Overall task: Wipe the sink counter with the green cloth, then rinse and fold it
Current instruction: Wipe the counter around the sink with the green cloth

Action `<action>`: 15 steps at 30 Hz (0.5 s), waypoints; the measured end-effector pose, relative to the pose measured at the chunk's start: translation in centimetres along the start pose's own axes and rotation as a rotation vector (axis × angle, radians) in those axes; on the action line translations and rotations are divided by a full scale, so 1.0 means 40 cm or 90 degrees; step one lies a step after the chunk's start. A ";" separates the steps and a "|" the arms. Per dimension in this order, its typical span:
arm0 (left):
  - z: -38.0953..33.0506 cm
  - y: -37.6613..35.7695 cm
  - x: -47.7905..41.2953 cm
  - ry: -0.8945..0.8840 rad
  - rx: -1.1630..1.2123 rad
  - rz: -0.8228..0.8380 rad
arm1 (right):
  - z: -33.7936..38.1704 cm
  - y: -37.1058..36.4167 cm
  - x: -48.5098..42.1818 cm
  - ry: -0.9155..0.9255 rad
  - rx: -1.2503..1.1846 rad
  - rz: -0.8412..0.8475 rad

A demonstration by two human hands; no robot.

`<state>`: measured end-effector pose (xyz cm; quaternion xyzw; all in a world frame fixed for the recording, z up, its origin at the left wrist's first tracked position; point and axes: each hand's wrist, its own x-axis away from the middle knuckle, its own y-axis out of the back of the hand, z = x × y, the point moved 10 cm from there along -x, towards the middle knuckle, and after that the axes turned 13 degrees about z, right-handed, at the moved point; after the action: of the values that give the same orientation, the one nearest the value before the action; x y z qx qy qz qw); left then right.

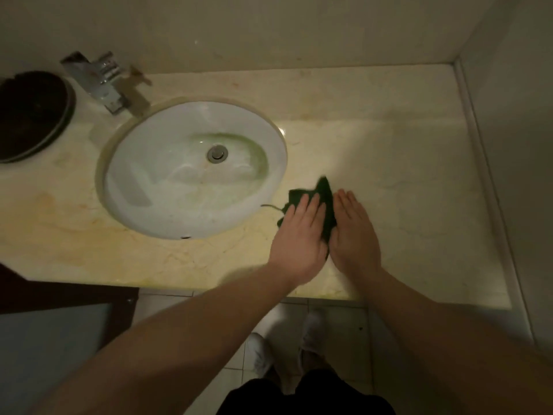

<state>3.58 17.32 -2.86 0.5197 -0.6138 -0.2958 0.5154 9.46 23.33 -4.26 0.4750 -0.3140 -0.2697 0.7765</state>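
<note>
At the far left, at about nine o'clock from the basin [155,181], a dark round tray [30,115] lies on the counter [404,175]. The tap [98,79] stands at eleven o'clock from the basin, and no water can be seen running from it. The basin walls look wet, and a greenish tint rings the drain [217,153]. This suggests the cloth has already been rinsed there, though that is a guess.

The cloth [324,193] lies on the counter at four o'clock from the basin, just beside its rim. It is bunched small, with one corner pointing to twelve o'clock and a loose thread trailing towards nine. The left hand [299,232] lies flat on it with fingers straight and together, pressing down without gripping. The right hand [353,232] is also flat with fingers straight, and rests against the cloth's three o'clock edge. It is close beside the left hand and grips nothing.

The counter to the right shines, which fits a finished wipe. With two flat palms on a compact cloth, the person seems to be folding it, the last step. One corner sticks out, so the fold looks unfinished. Squaring and flattening it appears to be what remains.
</note>
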 end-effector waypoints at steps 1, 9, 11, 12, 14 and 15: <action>-0.006 -0.024 0.047 -0.046 -0.024 0.026 | 0.000 0.006 0.006 0.009 -0.006 -0.007; 0.306 0.069 0.120 0.233 0.066 -0.041 | 0.017 0.004 0.005 -0.011 0.066 0.026; 0.237 0.058 0.125 0.205 0.044 -0.076 | 0.013 -0.005 0.002 -0.005 0.033 0.030; 0.192 0.040 0.140 0.171 0.030 -0.076 | 0.014 -0.003 0.002 -0.002 0.024 0.019; 0.133 -0.001 0.172 0.098 0.027 -0.052 | 0.014 0.004 0.007 -0.017 0.016 -0.005; 0.125 -0.007 0.183 0.075 0.031 -0.046 | 0.019 0.009 0.010 -0.034 -0.002 -0.004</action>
<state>-0.50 9.46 -2.20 0.5704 -0.5701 -0.2680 0.5270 9.19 22.75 -3.59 0.4671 -0.3330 -0.2851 0.7679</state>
